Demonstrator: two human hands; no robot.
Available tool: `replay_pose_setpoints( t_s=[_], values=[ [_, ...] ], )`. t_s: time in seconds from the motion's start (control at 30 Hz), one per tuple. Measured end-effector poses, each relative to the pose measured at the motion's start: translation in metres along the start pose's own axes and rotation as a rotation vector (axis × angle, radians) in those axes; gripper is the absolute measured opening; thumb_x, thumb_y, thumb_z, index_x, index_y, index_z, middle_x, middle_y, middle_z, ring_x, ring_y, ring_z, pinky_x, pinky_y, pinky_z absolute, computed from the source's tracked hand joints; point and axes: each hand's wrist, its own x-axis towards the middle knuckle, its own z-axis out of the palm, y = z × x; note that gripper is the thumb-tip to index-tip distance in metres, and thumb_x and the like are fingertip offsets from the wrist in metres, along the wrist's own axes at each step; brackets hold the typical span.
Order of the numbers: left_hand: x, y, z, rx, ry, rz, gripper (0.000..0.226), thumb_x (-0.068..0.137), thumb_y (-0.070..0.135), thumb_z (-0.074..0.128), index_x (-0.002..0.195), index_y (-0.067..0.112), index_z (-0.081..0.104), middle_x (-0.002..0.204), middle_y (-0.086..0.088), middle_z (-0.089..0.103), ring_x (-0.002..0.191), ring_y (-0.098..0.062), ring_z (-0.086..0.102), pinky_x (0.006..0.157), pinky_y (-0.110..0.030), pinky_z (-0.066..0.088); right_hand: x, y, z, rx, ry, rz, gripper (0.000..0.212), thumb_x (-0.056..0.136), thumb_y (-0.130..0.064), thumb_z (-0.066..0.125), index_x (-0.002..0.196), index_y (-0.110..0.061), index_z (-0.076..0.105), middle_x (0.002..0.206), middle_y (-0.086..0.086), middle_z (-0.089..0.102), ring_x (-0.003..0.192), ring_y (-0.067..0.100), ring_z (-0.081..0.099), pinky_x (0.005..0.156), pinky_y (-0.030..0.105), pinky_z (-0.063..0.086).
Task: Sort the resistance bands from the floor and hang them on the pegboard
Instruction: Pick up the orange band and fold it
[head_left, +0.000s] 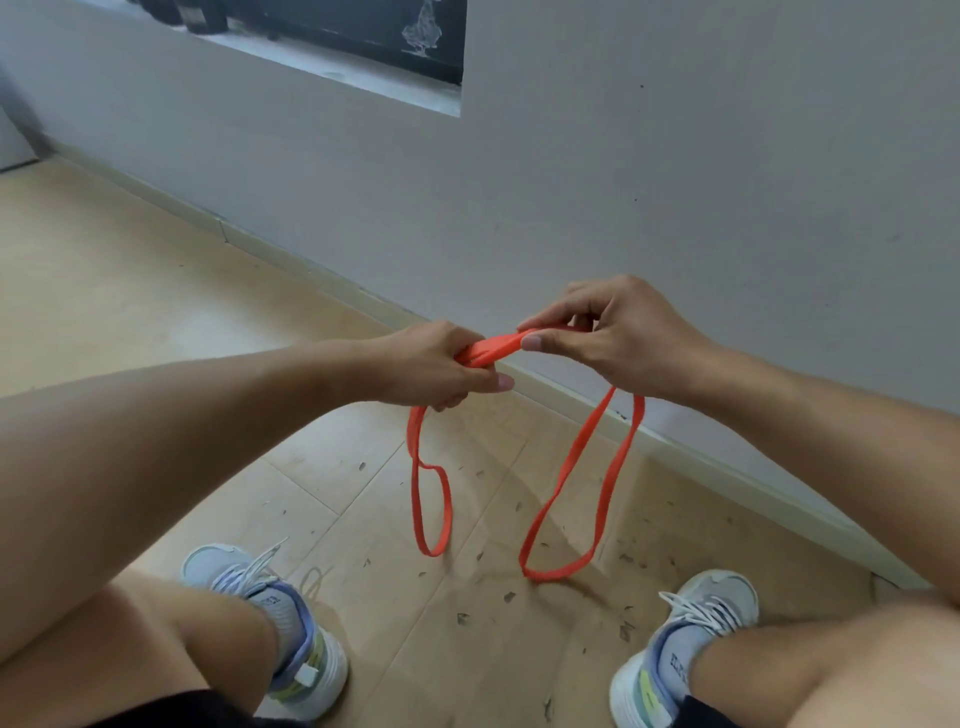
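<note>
Person crouched or seated low, knees spread, facing a grey wall (675, 156). Both arms reach forward over the floor (156, 291).

Orange resistance band (498, 349) is held up in the air between the two hands, folded into several layers at the top. Left hand (436, 369) grips the bunched layers, fingers curled round them, thumb lying forward along the underside. Right hand (613, 338) pinches the same bunch just beside the left — thumb tip pressed on the flat orange face, forefinger over the top, other fingers curled behind. Hands are near each other, not touching as far as visible.

Two loops of the band hang down: a narrow one below the left hand with a twist or crossing partway down, and a wider one below the right hand. Whether the loop bottoms rest on the floor or hang just above it cannot be told.

Floor is light wood-look boards with dark scuffs and flecks. Pale skirting board (701, 457) runs along the wall base. Left shoe (270, 613) and right shoe (691, 639) — white and pale blue sneakers, laced — are planted either side of the hanging loops. Dark recessed opening (363, 31) in the wall at top, contents unclear.
</note>
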Motion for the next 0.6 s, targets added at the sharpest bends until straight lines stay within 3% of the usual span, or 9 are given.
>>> replay_pose_setpoints(
  t_s=[0.13,0.23,0.33,0.4,0.5,0.6],
  values=[
    [-0.001,0.003,0.002,-0.157,0.0,-0.004,0.032,0.101,0.035,0.058,0.099,0.004,0.064,0.072,-0.002,0.064,0.066,-0.014,0.062,0.073,-0.031,0.055,-0.002,-0.006,0.003,-0.067,0.037,-0.018,0.024,0.089,-0.041,0.071,0.105,-0.025,0.08,0.077,-0.021,0.065,0.069,-0.003,0.056,0.056,0.011,0.042],
    [-0.003,0.007,0.002,-0.332,0.002,0.008,0.023,0.104,0.026,0.054,0.093,0.007,0.063,0.074,-0.001,0.064,0.073,-0.016,0.063,0.08,-0.031,0.052,-0.002,-0.005,0.004,-0.099,0.054,0.007,0.036,0.088,-0.054,0.061,0.105,-0.026,0.078,0.074,-0.017,0.064,0.062,0.006,0.053,0.053,0.017,0.041],
    [-0.003,0.01,0.002,-0.463,0.021,-0.002,0.018,0.104,0.017,0.051,0.097,0.009,0.066,0.086,-0.005,0.07,0.09,-0.02,0.069,0.091,-0.033,0.052,-0.003,-0.006,0.006,-0.115,0.056,-0.009,0.025,0.096,-0.046,0.062,0.104,-0.026,0.075,0.067,-0.01,0.06,0.057,0.01,0.049,0.052,0.026,0.041],
    [-0.003,0.012,0.002,-0.528,0.016,-0.005,0.017,0.103,0.013,0.05,0.101,0.006,0.065,0.094,-0.011,0.072,0.099,-0.025,0.07,0.099,-0.039,0.051,-0.003,-0.009,0.005,-0.125,0.092,-0.041,0.022,0.097,-0.041,0.065,0.104,-0.023,0.076,0.066,-0.015,0.057,0.058,0.006,0.051,0.053,0.016,0.038],
    [-0.003,0.015,0.003,-0.546,-0.012,0.012,0.012,0.101,0.01,0.052,0.101,0.007,0.063,0.099,-0.015,0.072,0.101,-0.026,0.07,0.099,-0.037,0.05,-0.003,-0.016,0.003,-0.127,0.191,-0.129,0.017,0.095,-0.034,0.072,0.104,-0.02,0.077,0.081,-0.02,0.061,0.071,0.002,0.057,0.061,0.012,0.044],
    [0.0,0.016,0.007,-0.56,-0.01,0.009,0.009,0.098,0.003,0.055,0.098,0.008,0.063,0.096,-0.016,0.072,0.097,-0.027,0.071,0.096,-0.035,0.052,0.0,-0.021,0.002,0.031,0.322,-0.137,0.01,0.096,-0.027,0.072,0.105,-0.023,0.073,0.088,-0.012,0.067,0.076,0.007,0.061,0.067,0.018,0.051]
  ],
)
